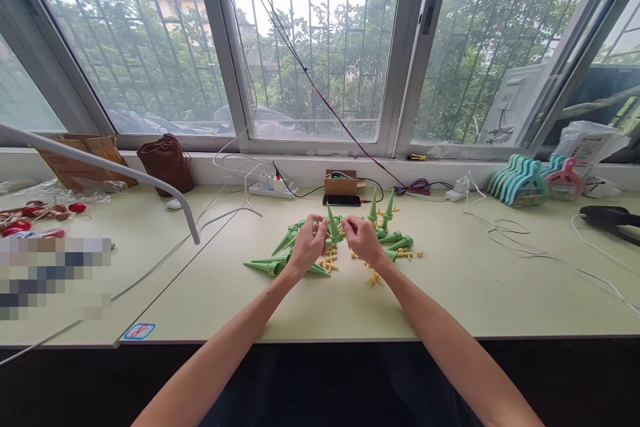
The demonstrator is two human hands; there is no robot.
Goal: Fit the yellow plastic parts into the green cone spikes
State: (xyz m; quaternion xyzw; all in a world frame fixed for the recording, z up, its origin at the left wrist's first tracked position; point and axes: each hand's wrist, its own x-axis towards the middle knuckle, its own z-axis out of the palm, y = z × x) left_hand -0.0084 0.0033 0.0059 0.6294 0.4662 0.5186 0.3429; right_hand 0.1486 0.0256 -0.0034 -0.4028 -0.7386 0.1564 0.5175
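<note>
Between my hands a green plastic cone-shaped spike (333,224) points upward, its wide ribbed end down. My left hand (309,244) has its fingers closed at the spike's left side. My right hand (364,239) is closed in a pinch just right of the spike; what sits in its fingertips, if anything, is too small to make out. More green spikes lie loosely on both sides, such as a green spike (263,267) at the left. Two finished-looking upright spikes (373,207) stand behind my right hand. Small yellow cross-shaped pieces (374,277) are scattered below and between the hands.
A dark phone (341,201) lies before an opened cardboard box (344,185). A power strip (274,188) and cables run along the sill. At right are teal hangers (520,181); at left, a brown pouch (166,164) and a grey curved arm (165,181).
</note>
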